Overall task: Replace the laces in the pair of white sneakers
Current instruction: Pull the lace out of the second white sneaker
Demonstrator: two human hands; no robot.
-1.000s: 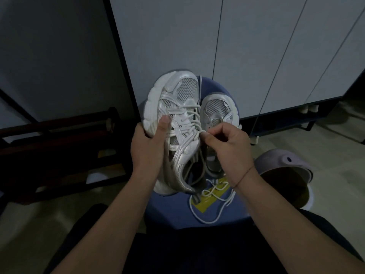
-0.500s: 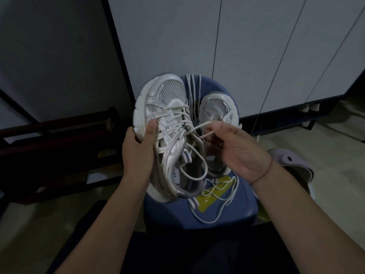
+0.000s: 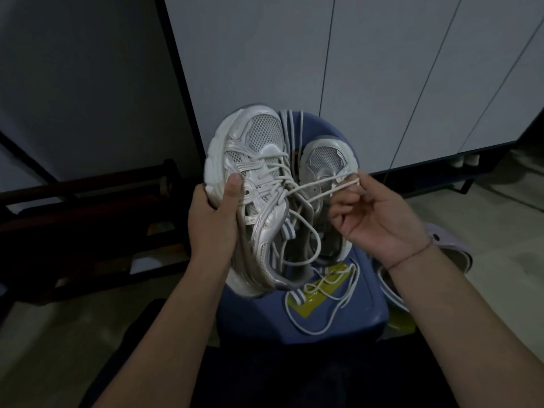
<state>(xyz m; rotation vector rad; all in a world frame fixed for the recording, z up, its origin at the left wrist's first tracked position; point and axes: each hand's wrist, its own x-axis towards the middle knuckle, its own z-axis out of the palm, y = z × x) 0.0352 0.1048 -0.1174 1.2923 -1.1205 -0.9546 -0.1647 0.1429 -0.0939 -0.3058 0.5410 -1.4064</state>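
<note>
Cabinet (image 3: 294, 54) close behind, open floor (image 3: 500, 219) rightward. Your left hand (image 3: 210, 222) grips the sneaker (image 3: 259, 160), toe pointing away from you; your right hand (image 3: 379, 219) pinches its lace (image 3: 323, 182) stretched rightward.

sneaker (image 3: 253, 184) in left hand (image 3: 212, 222), over stool (image 3: 366, 293) left half | second sneaker (image 3: 325, 160) on stool, right of it | lace (image 3: 316, 193) from sneaker to right hand (image 3: 379, 222) | loose laces (image 3: 323, 290) on stool front | cabinet (image 3: 323, 69) behind | slipper (image 3: 453, 245) on floor (image 3: 500, 266), right
</note>
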